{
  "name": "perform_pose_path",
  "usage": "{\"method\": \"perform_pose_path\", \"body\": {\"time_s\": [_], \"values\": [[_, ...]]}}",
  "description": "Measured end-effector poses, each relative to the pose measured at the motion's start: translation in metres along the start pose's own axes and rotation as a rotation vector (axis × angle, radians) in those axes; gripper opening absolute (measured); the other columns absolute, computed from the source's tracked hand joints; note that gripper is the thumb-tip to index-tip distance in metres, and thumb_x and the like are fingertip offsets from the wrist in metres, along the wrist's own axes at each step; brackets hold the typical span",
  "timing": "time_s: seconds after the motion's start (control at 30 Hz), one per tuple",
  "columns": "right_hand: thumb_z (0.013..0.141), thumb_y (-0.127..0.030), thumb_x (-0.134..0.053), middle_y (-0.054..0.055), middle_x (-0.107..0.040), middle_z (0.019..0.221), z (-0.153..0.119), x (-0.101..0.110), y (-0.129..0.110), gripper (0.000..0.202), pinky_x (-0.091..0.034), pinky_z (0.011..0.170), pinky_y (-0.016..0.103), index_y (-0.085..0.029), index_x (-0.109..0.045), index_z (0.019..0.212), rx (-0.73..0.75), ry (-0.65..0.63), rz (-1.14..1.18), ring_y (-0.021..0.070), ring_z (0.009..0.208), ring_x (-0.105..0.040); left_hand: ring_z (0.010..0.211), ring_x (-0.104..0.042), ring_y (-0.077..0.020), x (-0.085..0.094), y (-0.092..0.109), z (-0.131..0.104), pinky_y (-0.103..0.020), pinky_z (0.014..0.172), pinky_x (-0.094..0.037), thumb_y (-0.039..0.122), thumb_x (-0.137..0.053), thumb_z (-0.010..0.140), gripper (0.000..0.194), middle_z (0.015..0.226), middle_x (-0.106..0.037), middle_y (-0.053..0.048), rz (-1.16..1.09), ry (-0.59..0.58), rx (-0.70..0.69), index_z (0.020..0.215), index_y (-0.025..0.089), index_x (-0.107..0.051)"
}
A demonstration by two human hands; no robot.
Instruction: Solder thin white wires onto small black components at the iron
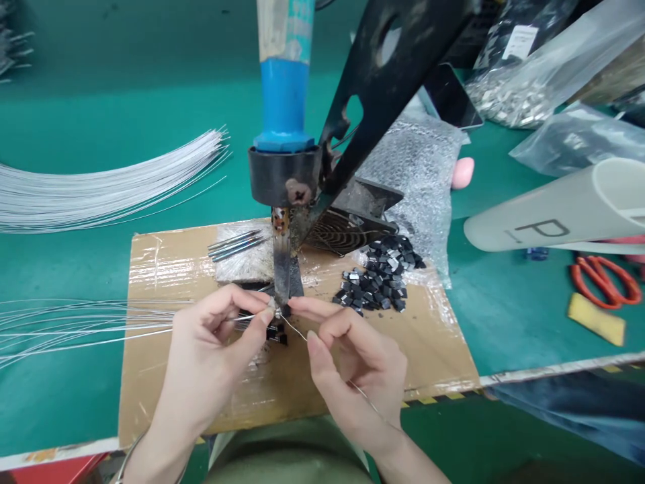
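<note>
My left hand is closed, thumb and forefinger pinching the end of a thin white wire just under the soldering iron's tip. A tiny shiny part shows at those fingertips, too small to make out. Between the thumb and fingers of my right hand runs a strand of solder wire, its end reaching the iron's tip. The soldering iron, with a blue collar, points straight down in a black metal stand. Some black pieces lie below the tip, partly hidden by my left hand.
A cardboard sheet covers the green table. On it lie a heap of small black pieces and metal rods. White wires fan out at left. Bubble wrap, a white cup, orange-handled scissors and a yellow sponge stand right.
</note>
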State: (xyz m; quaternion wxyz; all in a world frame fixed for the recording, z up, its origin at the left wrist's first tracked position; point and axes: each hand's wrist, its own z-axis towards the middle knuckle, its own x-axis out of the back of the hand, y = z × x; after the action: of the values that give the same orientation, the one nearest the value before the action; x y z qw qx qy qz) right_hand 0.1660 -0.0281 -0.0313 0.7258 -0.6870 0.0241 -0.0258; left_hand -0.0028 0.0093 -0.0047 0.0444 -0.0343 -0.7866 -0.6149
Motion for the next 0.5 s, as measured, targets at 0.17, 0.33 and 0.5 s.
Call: {"method": "perform_pose_path", "body": {"time_s": [0.17, 0.33, 0.5], "values": [[0.094, -0.003, -0.067, 0.001, -0.080, 0.129, 0.0001, 0.0011, 0.0007, 0.023, -0.057, 0.108, 0.030, -0.025, -0.062, 0.085, -0.006, -0.017, 0.023, 0.0181, 0.119, -0.077, 0.076, -0.074, -0.0060, -0.0019, 0.0020, 0.0019, -0.006, 0.067, -0.051, 0.008, -0.080, 0.080, 0.018, 0.080, -0.079, 0.008, 0.012, 0.027, -0.002, 0.075, 0.026, -0.077], [0.095, -0.003, -0.066, 0.003, -0.079, 0.129, 0.0022, 0.0010, -0.0001, 0.023, -0.057, 0.109, 0.032, -0.024, -0.063, 0.087, -0.001, -0.014, 0.057, 0.0193, 0.120, -0.076, 0.076, -0.075, -0.0089, -0.0050, 0.0054, 0.0025, -0.010, 0.070, -0.055, 0.008, -0.080, 0.079, 0.018, 0.079, -0.079, 0.006, 0.012, 0.052, 0.005, 0.074, 0.025, -0.076], [0.096, -0.004, -0.066, 0.003, -0.080, 0.129, 0.0030, 0.0011, -0.0019, 0.022, -0.057, 0.109, 0.033, -0.024, -0.063, 0.087, -0.002, -0.010, 0.077, 0.0197, 0.119, -0.077, 0.079, -0.077, -0.0130, -0.0069, 0.0102, 0.0018, -0.015, 0.073, -0.059, 0.010, -0.081, 0.080, 0.015, 0.080, -0.079, 0.003, 0.014, 0.057, 0.017, 0.074, 0.023, -0.077]]}}
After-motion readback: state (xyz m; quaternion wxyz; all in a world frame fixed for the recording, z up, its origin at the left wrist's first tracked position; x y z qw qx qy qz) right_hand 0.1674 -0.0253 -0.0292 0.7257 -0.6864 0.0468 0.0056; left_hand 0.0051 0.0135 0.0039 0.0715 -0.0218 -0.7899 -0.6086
